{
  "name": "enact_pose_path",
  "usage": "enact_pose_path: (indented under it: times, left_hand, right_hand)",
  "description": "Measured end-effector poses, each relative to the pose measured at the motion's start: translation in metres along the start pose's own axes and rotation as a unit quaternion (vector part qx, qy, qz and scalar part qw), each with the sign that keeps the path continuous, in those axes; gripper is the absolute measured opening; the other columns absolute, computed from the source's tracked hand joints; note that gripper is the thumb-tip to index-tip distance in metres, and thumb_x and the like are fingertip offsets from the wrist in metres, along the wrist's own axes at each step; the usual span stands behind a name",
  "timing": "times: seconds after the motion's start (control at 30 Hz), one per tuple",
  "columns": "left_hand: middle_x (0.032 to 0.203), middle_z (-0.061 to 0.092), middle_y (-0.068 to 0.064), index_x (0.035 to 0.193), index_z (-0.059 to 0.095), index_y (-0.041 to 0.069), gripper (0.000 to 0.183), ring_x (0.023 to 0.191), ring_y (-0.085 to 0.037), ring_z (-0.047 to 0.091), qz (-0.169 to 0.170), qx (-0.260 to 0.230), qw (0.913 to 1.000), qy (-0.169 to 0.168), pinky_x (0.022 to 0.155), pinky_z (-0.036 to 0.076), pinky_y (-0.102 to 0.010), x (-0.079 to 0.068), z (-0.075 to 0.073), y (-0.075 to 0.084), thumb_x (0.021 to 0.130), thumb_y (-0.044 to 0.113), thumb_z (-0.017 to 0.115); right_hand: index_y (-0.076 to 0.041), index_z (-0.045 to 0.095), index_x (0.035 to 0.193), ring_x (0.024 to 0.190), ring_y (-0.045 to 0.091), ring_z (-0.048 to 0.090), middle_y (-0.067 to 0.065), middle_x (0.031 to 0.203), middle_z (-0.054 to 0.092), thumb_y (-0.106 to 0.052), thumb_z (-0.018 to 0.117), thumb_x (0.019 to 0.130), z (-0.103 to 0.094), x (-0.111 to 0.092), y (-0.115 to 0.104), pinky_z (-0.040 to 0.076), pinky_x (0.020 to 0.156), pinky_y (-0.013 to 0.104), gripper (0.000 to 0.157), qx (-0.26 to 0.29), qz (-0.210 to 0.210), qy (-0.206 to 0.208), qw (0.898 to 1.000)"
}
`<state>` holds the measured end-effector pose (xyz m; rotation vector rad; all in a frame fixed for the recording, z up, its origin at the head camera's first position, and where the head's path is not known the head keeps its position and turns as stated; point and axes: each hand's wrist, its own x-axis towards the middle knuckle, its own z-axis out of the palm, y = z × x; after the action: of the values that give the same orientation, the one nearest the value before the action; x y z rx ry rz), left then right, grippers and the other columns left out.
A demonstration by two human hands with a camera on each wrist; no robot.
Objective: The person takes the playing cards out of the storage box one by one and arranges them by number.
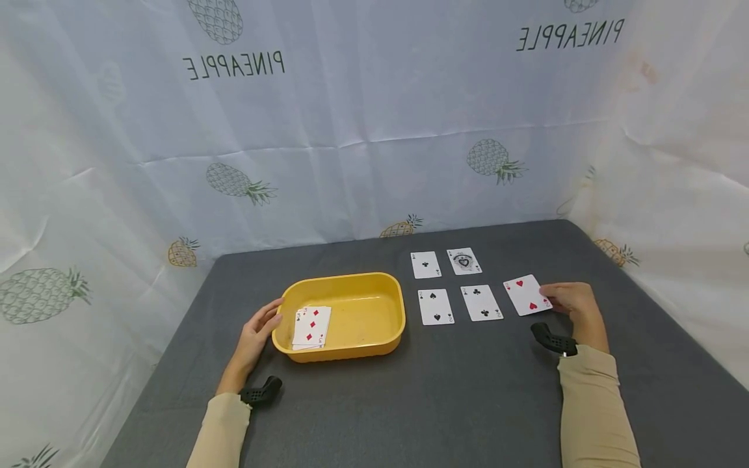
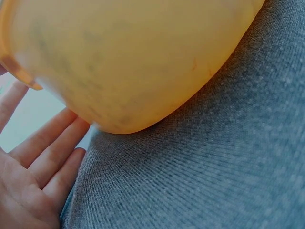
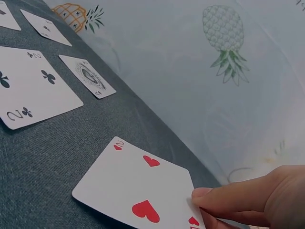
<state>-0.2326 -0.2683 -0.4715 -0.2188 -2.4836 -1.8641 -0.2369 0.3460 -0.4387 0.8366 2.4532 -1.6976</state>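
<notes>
At the right, my right hand (image 1: 576, 304) pinches the near right corner of a two of hearts (image 1: 523, 291), thumb and fingers at its edge. The right wrist view shows that card (image 3: 128, 183) tilted, its near side lifted off the cloth. My left hand (image 1: 253, 333) rests against the left end of a yellow plastic tray (image 1: 386, 348), fingers extended along its rim and wall. Inside the tray, at its left, lies a small stack of cards with a three of diamonds (image 1: 312, 326) on top.
Face up left of the two of hearts lie a two of clubs (image 1: 476, 309) and a two of spades (image 1: 430, 312). Behind them are an ace of clubs (image 1: 418, 266) and an ornate ace (image 1: 474, 263). A pineapple-print curtain (image 1: 351, 188) hangs behind the dark table (image 1: 374, 416).
</notes>
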Motion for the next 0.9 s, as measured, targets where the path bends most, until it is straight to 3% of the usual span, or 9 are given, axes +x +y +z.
enact_pose_path:
  times: [0.2,0.37,0.63,0.9]
  left_hand:
    - [0.112,0.054,0.032,0.144,0.042,0.005,0.049,0.105,0.017,0.052,-0.005,0.0,1.0,0.001,0.088,0.042,-0.003,0.0,0.0,0.0,0.101,0.026,0.05]
    - [0.113,0.053,0.032,0.144,0.042,0.006,0.049,0.106,0.017,0.052,-0.008,0.001,1.0,0.001,0.088,0.041,-0.003,0.0,0.0,0.0,0.101,0.027,0.05]
    - [0.114,0.053,0.031,0.145,0.041,0.006,0.049,0.107,0.018,0.051,-0.002,-0.001,1.0,-0.004,0.09,0.041,-0.002,0.0,0.0,0.0,0.101,0.027,0.049]
    - [0.114,0.053,0.03,0.145,0.042,0.006,0.049,0.107,0.018,0.051,-0.005,0.001,1.0,-0.002,0.089,0.041,-0.002,0.0,-0.001,0.001,0.101,0.027,0.05]
  right_hand:
    - [0.016,0.061,0.114,0.054,0.0,0.057,-0.015,0.054,0.056,-0.006,0.066,0.085,-0.002,-0.003,-0.004,0.051,0.053,0.02,0.037,-0.003,0.011,0.0,1.0]
    - [0.019,0.056,0.121,0.053,0.002,0.058,-0.01,0.053,0.055,-0.008,0.065,0.086,-0.001,-0.006,-0.008,0.054,0.054,0.022,0.044,-0.038,0.022,0.021,0.999]
    - [0.017,0.062,0.114,0.05,0.003,0.06,-0.01,0.049,0.059,-0.008,0.06,0.089,-0.003,-0.016,-0.016,0.054,0.053,0.022,0.036,-0.067,0.0,0.039,0.997]
    - [0.017,0.055,0.124,0.058,0.001,0.062,-0.016,0.059,0.06,-0.012,0.056,0.094,0.005,-0.024,-0.03,0.056,0.06,0.021,0.041,-0.048,-0.062,-0.025,0.997]
